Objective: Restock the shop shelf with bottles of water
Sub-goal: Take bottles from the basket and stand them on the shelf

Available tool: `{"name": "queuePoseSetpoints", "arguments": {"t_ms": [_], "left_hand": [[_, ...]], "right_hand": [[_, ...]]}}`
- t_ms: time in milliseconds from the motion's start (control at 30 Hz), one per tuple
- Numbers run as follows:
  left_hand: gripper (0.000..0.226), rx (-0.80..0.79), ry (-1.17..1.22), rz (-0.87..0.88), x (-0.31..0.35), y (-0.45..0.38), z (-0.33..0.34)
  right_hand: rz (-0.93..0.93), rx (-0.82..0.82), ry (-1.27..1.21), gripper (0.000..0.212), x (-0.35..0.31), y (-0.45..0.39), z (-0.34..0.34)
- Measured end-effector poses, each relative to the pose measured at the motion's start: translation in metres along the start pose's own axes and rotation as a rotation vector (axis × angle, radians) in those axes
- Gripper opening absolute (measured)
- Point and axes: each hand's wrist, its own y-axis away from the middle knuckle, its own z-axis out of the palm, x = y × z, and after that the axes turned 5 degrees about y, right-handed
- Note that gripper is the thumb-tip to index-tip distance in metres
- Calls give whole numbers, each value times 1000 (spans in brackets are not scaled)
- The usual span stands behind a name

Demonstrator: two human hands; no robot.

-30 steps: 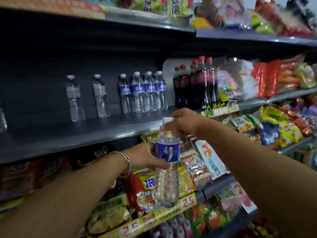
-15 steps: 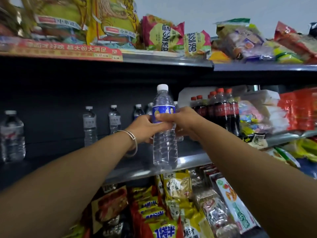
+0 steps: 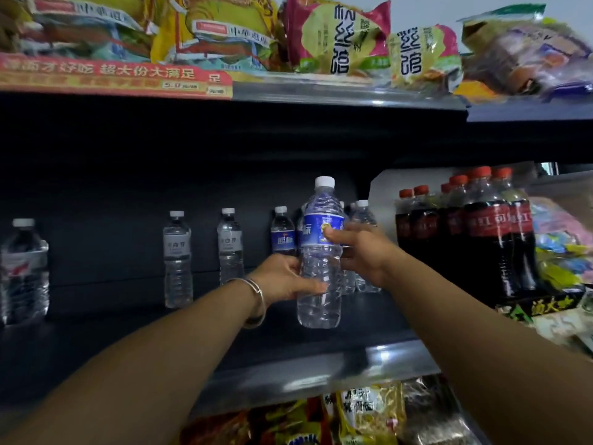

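Observation:
A clear water bottle (image 3: 321, 252) with a blue label and a white cap is upright over the dark middle shelf (image 3: 288, 374). My left hand (image 3: 282, 277), with a silver bangle on the wrist, grips its lower body from the left. My right hand (image 3: 362, 252) holds it at the label from the right, thumb on the label. Behind it stand several more blue-label water bottles (image 3: 282, 232), partly hidden. Two grey-label water bottles (image 3: 177, 258) stand further left, and one more water bottle (image 3: 24, 271) is at the far left.
Cola bottles (image 3: 487, 236) with red caps stand close on the right of the shelf, with snack packs beyond. The shelf above (image 3: 346, 94) holds noodle and snack bags (image 3: 333, 40). Snack packets (image 3: 353, 415) fill the shelf below.
Both hands have lifted the bottle from below shelf level up and forward into the middle shelf space. My view has tilted upward toward the upper shelf.

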Motion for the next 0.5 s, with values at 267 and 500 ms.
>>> {"name": "queuePoseSetpoints", "arguments": {"t_ms": [267, 500], "left_hand": [[38, 280, -339, 27, -33, -38, -5], [93, 411, -557, -47, -51, -60, -12]], "right_hand": [[103, -129, 187, 38, 26, -45, 4], [47, -104, 295, 41, 31, -74, 28]]}}
